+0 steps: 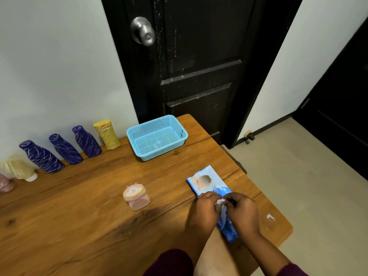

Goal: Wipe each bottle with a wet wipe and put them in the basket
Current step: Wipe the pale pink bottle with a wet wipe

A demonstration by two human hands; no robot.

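Along the wall at the table's (79,216) far left stand a pink bottle (5,184) (cut off by the frame edge), a cream bottle (20,169), three blue bottles (41,156) and a yellow bottle (107,134). A small pink bottle (136,198) stands alone mid-table. Behind it to the right sits the blue basket (157,136), with no bottle in it. Near the right edge lies the wipe pack (209,186). The left hand (203,210) and right hand (243,212) meet over its opening, fingers curled, both seemingly pinching a white wet wipe (220,202).
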